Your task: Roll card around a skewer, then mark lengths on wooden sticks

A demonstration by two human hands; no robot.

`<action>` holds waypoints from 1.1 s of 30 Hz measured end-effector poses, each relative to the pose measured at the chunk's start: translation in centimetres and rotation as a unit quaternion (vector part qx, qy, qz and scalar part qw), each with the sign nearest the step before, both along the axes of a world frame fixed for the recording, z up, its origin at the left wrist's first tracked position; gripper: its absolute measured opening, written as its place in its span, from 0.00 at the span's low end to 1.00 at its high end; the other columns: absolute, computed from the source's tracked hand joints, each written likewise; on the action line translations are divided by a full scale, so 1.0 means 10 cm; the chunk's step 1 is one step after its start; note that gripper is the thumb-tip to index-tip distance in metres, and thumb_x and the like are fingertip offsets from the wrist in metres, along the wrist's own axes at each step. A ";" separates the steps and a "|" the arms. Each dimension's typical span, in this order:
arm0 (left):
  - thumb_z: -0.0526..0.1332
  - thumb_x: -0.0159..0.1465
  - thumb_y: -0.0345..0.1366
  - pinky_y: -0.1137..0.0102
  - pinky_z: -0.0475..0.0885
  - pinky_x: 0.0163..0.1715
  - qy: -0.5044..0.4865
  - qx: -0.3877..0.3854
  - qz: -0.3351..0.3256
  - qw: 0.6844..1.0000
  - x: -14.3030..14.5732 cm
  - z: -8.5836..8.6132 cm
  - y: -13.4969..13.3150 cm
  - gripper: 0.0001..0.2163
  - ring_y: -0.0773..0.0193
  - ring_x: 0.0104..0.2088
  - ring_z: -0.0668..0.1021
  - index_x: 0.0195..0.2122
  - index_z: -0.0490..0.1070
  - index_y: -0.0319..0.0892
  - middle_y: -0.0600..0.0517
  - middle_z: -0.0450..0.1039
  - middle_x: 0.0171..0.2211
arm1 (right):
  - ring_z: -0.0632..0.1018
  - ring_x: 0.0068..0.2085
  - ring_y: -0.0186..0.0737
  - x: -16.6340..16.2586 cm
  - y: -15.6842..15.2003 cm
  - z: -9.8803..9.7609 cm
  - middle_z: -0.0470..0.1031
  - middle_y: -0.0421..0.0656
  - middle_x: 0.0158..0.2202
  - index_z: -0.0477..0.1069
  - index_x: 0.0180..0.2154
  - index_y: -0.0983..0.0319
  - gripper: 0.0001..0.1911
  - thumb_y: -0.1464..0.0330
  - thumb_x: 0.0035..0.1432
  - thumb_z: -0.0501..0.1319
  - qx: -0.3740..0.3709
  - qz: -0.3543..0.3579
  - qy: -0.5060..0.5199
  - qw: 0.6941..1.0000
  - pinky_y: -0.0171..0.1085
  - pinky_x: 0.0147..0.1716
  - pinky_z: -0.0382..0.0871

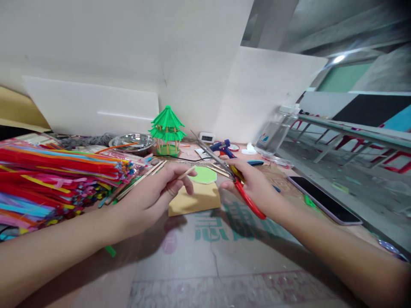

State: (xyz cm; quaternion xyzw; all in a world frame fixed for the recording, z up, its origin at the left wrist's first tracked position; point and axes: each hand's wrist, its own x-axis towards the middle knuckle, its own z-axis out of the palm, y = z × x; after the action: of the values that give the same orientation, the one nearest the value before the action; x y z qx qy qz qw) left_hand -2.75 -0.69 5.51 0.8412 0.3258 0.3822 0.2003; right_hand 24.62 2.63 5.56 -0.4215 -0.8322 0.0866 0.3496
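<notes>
My left hand is closed in a pinch on a short thin wooden stick whose tip points right. My right hand grips red-handled scissors; their long metal blades point up and to the left, past the stick's tip. Just behind both hands a light green paper octagon lies on the table, and a tan piece of card lies under my left fingers. A small green pagoda model on stick posts stands further back.
A big pile of coloured pipe cleaners fills the left. Loose wooden sticks, a metal bowl, a blue glue gun, a small digital clock, a clear bottle and a phone lie around. White walls stand behind.
</notes>
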 end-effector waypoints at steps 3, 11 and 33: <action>0.48 0.76 0.38 0.67 0.70 0.47 -0.015 -0.005 -0.004 1.000 -0.02 -0.01 0.02 0.11 0.64 0.42 0.75 0.50 0.67 0.45 0.51 0.76 0.41 | 0.79 0.48 0.53 0.04 0.08 -0.07 0.78 0.52 0.50 0.70 0.52 0.62 0.22 0.55 0.62 0.63 -0.011 -0.020 -0.006 1.000 0.52 0.48 0.75; 0.49 0.75 0.39 0.69 0.71 0.45 -0.022 0.004 0.022 1.000 -0.05 -0.05 0.06 0.12 0.65 0.42 0.77 0.52 0.69 0.45 0.53 0.76 0.39 | 0.77 0.47 0.51 0.09 0.02 -0.09 0.74 0.52 0.49 0.66 0.56 0.61 0.31 0.46 0.62 0.61 0.067 0.054 -0.026 0.996 0.48 0.45 0.75; 0.50 0.61 0.25 0.73 0.67 0.30 0.031 0.035 -0.002 0.999 0.02 0.03 0.00 0.10 0.68 0.27 0.71 0.27 0.67 0.43 0.55 0.70 0.26 | 0.72 0.34 0.43 -0.07 -0.18 -0.10 0.71 0.48 0.37 0.70 0.47 0.64 0.30 0.44 0.62 0.59 0.122 0.071 -0.087 0.986 0.41 0.32 0.69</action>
State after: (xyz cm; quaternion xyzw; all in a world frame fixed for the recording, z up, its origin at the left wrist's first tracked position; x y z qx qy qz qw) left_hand -2.58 -0.68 5.84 0.8601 0.3162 0.3665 0.1612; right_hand 23.87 0.86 4.59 -0.3214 -0.8916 -0.0282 0.3177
